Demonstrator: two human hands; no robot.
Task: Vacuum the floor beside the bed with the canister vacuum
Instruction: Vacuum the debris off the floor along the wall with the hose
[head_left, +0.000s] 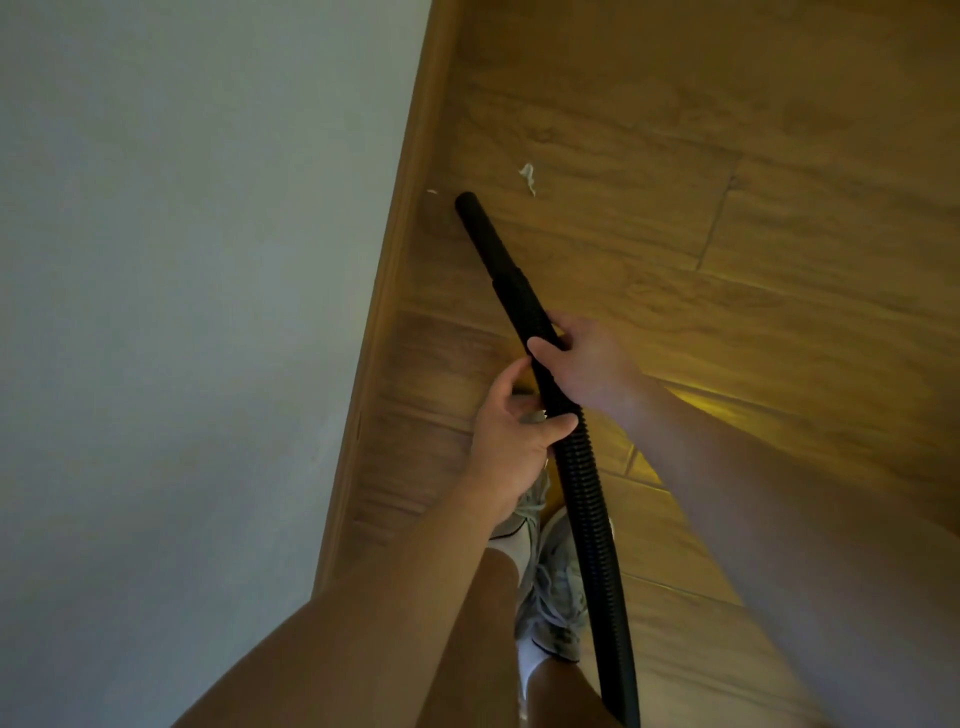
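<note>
hose: black ribbed plastic vacuum hose (587, 493) with a smooth rigid tube end, runs lower centre to upper centre | hands: right hand (587, 364) and left hand (511, 421) both curled round it, mid-frame | floor: wood-grain plank floor (779, 234) | debris: crumpled white paper scrap (528, 178) near the tip | left: pale smooth wall (156, 260), wooden skirting (410, 208)

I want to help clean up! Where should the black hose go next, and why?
Probably ease the hose tip a little forward and right, onto the white scrap. That scrap lies on the floor just past the tip, not yet picked up, and the left hand and right hand both grip the hose, so they can steer it.
</note>
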